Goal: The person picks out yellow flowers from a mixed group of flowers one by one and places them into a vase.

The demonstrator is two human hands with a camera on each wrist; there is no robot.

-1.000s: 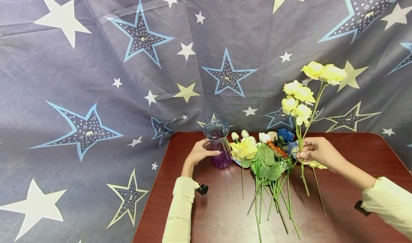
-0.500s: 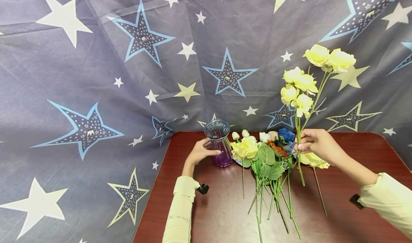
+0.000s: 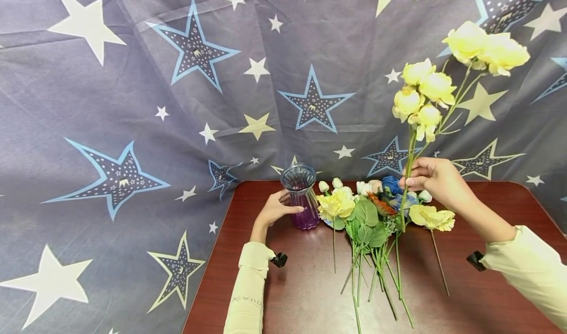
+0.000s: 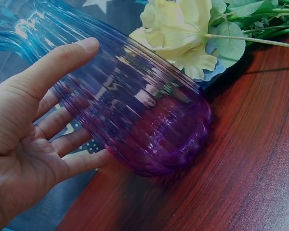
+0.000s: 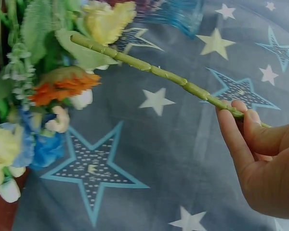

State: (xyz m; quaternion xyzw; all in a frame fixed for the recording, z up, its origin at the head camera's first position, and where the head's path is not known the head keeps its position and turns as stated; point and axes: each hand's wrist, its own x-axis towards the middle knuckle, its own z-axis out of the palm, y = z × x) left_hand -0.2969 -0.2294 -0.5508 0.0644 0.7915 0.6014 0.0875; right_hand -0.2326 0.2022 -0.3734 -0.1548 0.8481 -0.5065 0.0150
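A ribbed glass vase (image 3: 304,201), blue at the rim and purple at the base, stands upright on the table's left. My left hand (image 3: 275,209) holds it, thumb along the near side; in the left wrist view the fingers (image 4: 67,137) pass behind the glass. My right hand (image 3: 436,179) pinches the green stem (image 5: 159,72) of a yellow flower spray (image 3: 429,85), its blooms raised high before the backdrop. The stem's lower end hangs over the flower pile. In the right wrist view only the bare stem shows, between thumb and fingertips.
Between the hands lies a pile of artificial flowers: a yellow bloom (image 3: 336,203), green leaves (image 3: 366,213), an orange flower (image 3: 382,205) and blue flowers (image 3: 393,185). Another yellow flower (image 3: 431,218) lies to their right. Behind the wooden table (image 3: 310,294) hangs a starry cloth (image 3: 186,127).
My right hand has risen and shifted slightly left, lifting the yellow flower spray higher and uncovering the yellow flower on the table. My left hand and the vase have stayed put.
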